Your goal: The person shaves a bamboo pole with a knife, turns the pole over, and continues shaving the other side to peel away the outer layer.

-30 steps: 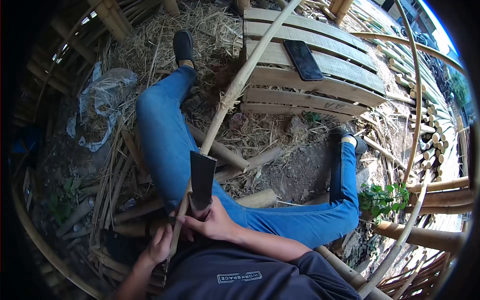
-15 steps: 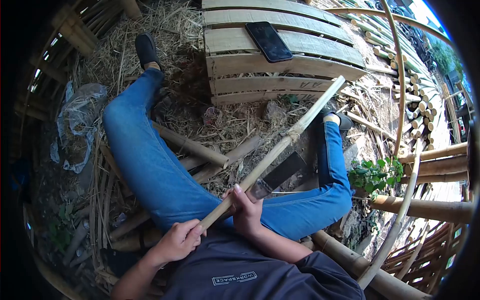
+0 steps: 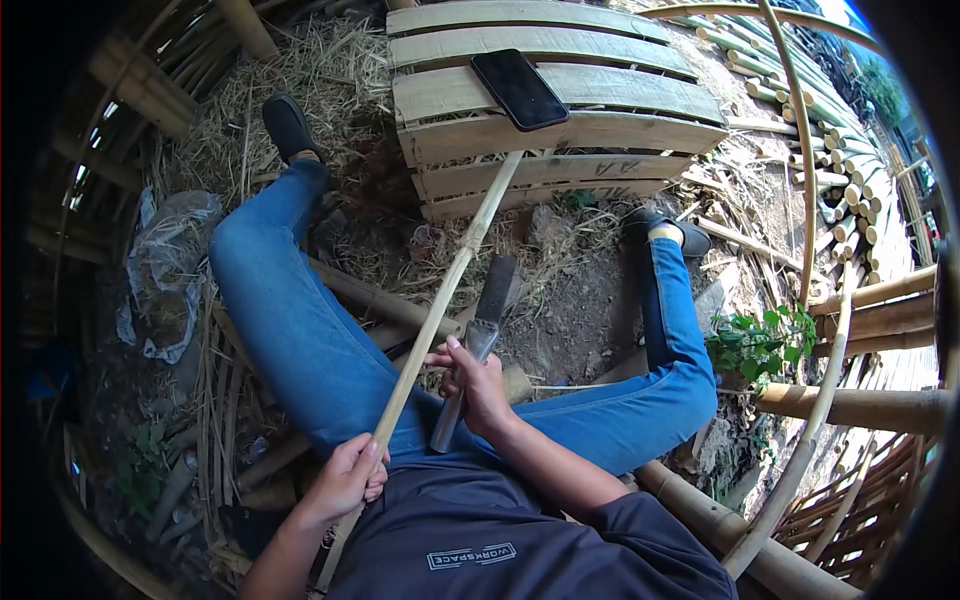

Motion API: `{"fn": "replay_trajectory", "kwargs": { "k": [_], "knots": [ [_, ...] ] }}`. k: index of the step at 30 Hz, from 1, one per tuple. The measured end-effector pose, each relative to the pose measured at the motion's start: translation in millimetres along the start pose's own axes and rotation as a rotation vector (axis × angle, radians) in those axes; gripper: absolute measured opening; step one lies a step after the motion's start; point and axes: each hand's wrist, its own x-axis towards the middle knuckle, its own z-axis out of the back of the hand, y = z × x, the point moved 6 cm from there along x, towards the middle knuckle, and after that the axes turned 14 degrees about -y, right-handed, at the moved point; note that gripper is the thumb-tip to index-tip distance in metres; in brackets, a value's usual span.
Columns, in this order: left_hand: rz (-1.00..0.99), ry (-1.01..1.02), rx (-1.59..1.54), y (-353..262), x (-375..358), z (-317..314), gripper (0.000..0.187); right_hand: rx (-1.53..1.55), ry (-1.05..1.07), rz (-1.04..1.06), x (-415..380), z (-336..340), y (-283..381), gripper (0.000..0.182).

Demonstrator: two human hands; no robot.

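Note:
Near my left thigh, my left hand (image 3: 348, 478) is wrapped around the lower part of a long pale bamboo strip (image 3: 430, 325). The strip slants up and away, with a node partway along and its far end in front of the wooden crate (image 3: 560, 140). My right hand (image 3: 475, 385), between my knees, grips a broad-bladed knife (image 3: 495, 290) by its tubular metal handle. Its dark, blunt-ended blade points away from me, just right of the strip. My right fingertips reach close to the strip's edge.
A black phone (image 3: 520, 90) lies on the crate. Cut bamboo poles (image 3: 850, 200) are stacked at the right, beyond a leafy plant (image 3: 765, 345). Thick bamboo pieces (image 3: 370, 295) lie between my legs. A crumpled plastic bag (image 3: 170, 265) sits at the left amid straw.
The bamboo strip has swung left and slid back past my left hand toward my body. My right hand has come off it, and the knife has turned to point more straight ahead.

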Motion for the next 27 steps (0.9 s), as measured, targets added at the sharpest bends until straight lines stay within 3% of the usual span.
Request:
{"fn": "replay_trajectory", "kwargs": {
  "k": [12,17,20,23,27],
  "knots": [
    [0.007,-0.069,0.038,7,-6,20,0.031,-0.129,-0.029,0.254,26,2,65,0.018],
    [-0.056,-0.120,0.193,3,-9,13,0.032,-0.588,0.155,0.279,15,-5,98,0.027],
    [-0.046,-0.132,0.203,1,-3,13,0.028,-0.957,0.272,0.519,26,4,107,0.024],
    [-0.053,-0.123,0.197,4,11,5,0.024,-1.200,0.291,0.613,22,1,116,0.025],
    [-0.183,-0.155,0.185,0,29,1,0.023,-1.335,0.285,0.823,23,-1,110,0.032]
  ]
}}
